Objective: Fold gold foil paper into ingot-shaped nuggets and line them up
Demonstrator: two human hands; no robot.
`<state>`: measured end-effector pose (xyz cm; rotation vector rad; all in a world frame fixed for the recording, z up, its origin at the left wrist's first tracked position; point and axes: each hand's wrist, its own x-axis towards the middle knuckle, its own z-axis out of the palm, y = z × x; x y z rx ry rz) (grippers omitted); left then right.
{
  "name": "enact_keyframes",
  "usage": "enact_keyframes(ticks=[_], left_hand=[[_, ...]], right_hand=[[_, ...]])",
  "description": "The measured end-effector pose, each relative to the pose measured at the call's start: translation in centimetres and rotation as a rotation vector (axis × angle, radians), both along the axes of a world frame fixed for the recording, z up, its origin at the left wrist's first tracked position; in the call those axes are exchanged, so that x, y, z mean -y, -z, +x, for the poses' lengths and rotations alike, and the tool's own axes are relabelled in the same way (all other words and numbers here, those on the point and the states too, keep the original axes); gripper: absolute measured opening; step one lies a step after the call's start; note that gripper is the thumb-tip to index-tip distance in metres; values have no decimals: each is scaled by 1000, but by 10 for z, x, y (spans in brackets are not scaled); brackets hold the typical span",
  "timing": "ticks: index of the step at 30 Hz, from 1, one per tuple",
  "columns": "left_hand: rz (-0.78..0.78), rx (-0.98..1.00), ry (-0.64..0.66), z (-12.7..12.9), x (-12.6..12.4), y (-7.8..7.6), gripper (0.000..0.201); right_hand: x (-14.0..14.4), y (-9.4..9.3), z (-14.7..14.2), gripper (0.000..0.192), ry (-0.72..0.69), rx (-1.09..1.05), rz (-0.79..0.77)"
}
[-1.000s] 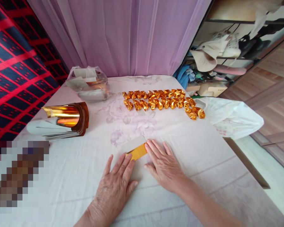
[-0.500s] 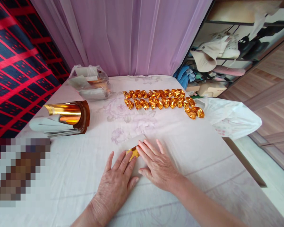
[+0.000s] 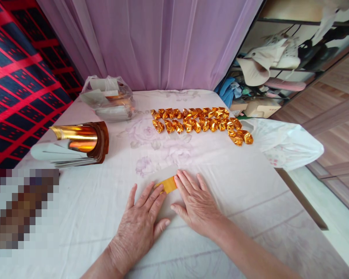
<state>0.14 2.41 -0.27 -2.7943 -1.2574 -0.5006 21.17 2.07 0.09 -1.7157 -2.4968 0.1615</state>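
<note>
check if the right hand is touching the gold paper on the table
Touching. In the head view the right hand lies flat, its fingertips on the edge of the gold paper.

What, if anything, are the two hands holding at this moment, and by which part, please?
Nothing is lifted: the left hand and right hand press a gold-and-white paper sheet flat on the table, fingers on its near part.

You won't find any writing, label, brand, number or sign to read here: none shows on the gold paper (image 3: 168, 184) under your hands, the foil roll (image 3: 84, 142), the folded gold pieces (image 3: 200, 121) or the bags.
</note>
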Motion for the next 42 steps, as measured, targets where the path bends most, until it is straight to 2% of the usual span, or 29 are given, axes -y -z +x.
enact_keyframes(ticks=[6, 15, 20, 26, 36, 42], left_hand=[[9, -95, 165, -2, -9, -4, 66], [31, -70, 15, 3, 0, 1, 61], [9, -55, -17, -3, 1, -4, 53], [7, 38, 27, -17, -15, -7, 33], [-12, 33, 93, -24, -20, -17, 22], [0, 165, 67, -20, -21, -11, 18]], right_hand=[[0, -1, 2, 71, 5, -17, -16], [0, -2, 0, 71, 7, 5, -12], [-1, -1, 1, 71, 8, 10, -29], [-1, -1, 1, 71, 10, 12, -27], [-1, -1, 3, 69, 7, -11, -9], [-2, 0, 4, 67, 5, -28, 16]])
